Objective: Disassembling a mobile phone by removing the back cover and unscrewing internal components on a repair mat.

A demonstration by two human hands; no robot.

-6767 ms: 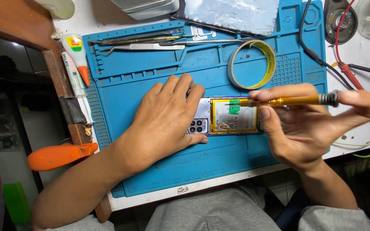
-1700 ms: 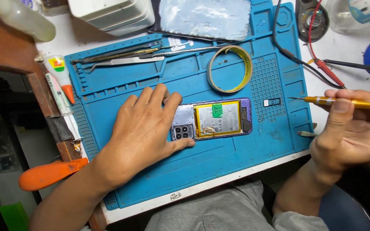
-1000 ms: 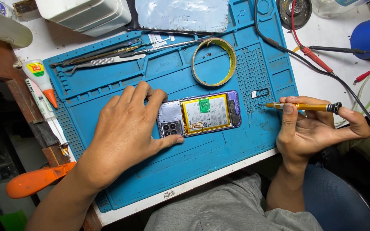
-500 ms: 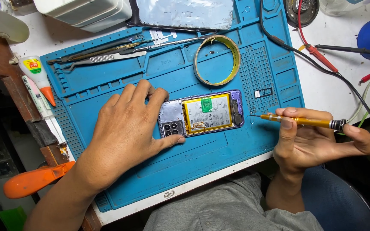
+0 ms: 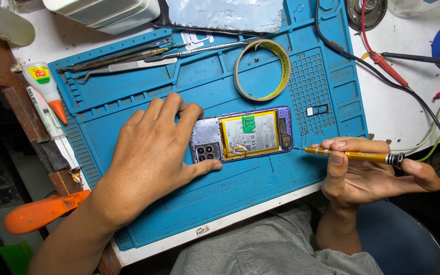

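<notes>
Blue mat (image 5: 260,188): left hand (image 5: 154,153) flat, steadying opened phone (image 5: 243,133); right hand (image 5: 367,175) gripping screwdriver (image 5: 352,155) beside it.

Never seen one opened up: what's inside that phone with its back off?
Inside the phone: a large pale battery with a green sticker, and camera lenses. The left hand hides its near end.

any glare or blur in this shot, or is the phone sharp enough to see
Head view: even, bright light, soft shadows under the left hand; opened phone and screwdriver in the right hand look sharp; mild sheen on the foil sheet; slight wide-angle bending at the edges.
</notes>
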